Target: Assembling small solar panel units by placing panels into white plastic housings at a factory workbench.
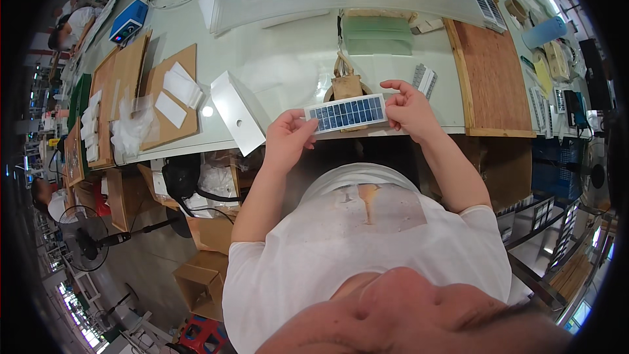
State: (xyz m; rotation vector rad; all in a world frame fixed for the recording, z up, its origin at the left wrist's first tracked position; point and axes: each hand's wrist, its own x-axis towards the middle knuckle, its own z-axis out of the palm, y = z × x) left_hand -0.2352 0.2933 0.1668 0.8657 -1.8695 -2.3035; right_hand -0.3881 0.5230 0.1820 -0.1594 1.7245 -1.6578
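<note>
1. Blue cells with thin pale grid lines covered the face of a small rectangular solar panel (346, 113), framed by a white border; it was held flat and slightly tilted above the near edge of the surface (288, 59), in front of the person's chest.
2. Left hand (288, 139) gripped the panel's left short end, thumb and fingers (306, 126) pinching the edge; right hand (407, 110) pinched the right short end, its fingers curled around the border, one raised above the top edge.
3. Behind the panel, partly hidden by it, a brownish cardboard-coloured block (346, 83) stood on the surface; its exact shape could not be told.
4. Pale green sheets (378, 34) lay stacked flat further back; a small ribbed grey-white piece (424, 79) lay just beside the right hand.
5. A reddish-brown wooden board (495, 78) lay flat on the right; to the left, a white flat rectangular slab (236, 111) overhung the surface's edge.
6. Brown cardboard sheets (165, 95) on the left carried white paper rectangles (181, 86) and crumpled clear plastic film (130, 126).
7. Open cardboard boxes (203, 278) sat on the floor beneath; their contents could not be told.
</note>
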